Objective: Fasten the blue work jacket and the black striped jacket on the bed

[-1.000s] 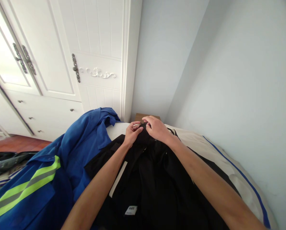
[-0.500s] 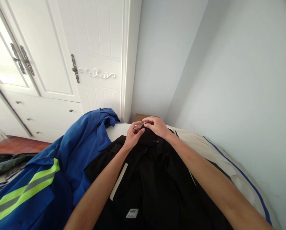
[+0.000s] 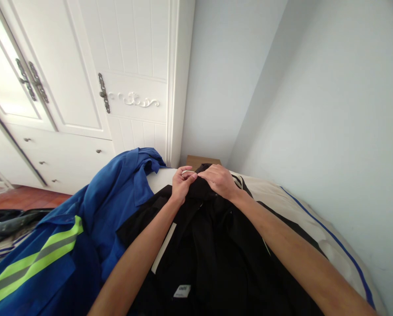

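A black jacket (image 3: pixel 216 245) lies spread out before me, with a pale strip on its left side and a small white label near the bottom. At its far end, my left hand (image 3: pixel 183 182) pinches the bunched black cloth with thumb and forefinger. A thin whitish loop or cord shows at those fingers; I cannot make out which. My right hand (image 3: pixel 220 179) is closed on the same cloth, its fingertips meeting the left ones. What lies right between the fingertips is too small to tell.
Left of the jacket lies a blue garment (image 3: pixel 112 224) with a yellow-green and grey reflective band. Beneath is a pale bed cover (image 3: pixel 272 191) with blue piping. A white wardrobe (image 3: pixel 137 57) stands behind, a wooden piece (image 3: pixel 201 160) beside it. The wall (image 3: pixel 341 114) rises at right.
My right hand has turned over and come slightly down and right, its fingers now pressed to the left thumb. Some black cloth now shows above it. The left hand has barely moved.
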Motion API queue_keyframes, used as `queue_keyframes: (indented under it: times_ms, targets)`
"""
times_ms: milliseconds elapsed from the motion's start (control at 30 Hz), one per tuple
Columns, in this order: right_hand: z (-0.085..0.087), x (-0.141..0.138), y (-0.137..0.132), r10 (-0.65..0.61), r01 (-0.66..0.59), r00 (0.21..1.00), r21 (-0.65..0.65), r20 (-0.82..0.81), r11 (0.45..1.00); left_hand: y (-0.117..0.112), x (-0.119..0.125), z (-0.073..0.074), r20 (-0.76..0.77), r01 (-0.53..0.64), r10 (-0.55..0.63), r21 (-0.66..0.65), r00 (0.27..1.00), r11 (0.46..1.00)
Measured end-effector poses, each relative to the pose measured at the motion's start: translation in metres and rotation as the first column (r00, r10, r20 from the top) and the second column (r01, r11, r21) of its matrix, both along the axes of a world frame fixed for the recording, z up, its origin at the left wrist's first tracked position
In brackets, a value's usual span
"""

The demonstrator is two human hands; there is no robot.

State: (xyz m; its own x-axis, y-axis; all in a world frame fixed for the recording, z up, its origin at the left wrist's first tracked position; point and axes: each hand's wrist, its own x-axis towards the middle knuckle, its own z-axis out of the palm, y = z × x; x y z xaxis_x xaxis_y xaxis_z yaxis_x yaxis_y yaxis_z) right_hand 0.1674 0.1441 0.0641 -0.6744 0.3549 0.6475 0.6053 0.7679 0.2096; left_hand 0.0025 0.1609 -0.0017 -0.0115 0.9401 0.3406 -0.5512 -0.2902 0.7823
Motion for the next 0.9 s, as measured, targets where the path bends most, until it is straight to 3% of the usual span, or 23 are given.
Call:
queue_keyframes:
  times_ms: [267,467,600,900]
  targets:
    - [-0.01,-0.001,-0.011,-0.009,0.009,1.0,0.083,-0.008,0.996,-0.003,0.001,-0.002,0.054,0.007,-0.004,-0.055,0.999,0.998]
    - [-0.011,0.002,-0.015,0.029,-0.03,1.0,0.118,0.011,0.993,-0.001,-0.003,-0.002,-0.006,0.189,-0.193,-0.165,0.981,0.968]
    - [-0.014,0.003,-0.015,0.065,-0.066,0.998,0.063,0.012,0.996,-0.003,-0.004,-0.003,-0.102,0.239,-0.255,-0.144,0.962,0.96]
    - [-0.012,0.0,-0.013,0.102,-0.108,0.992,0.075,0.077,0.991,0.001,-0.004,-0.005,-0.158,0.149,-0.174,-0.155,0.972,0.977]
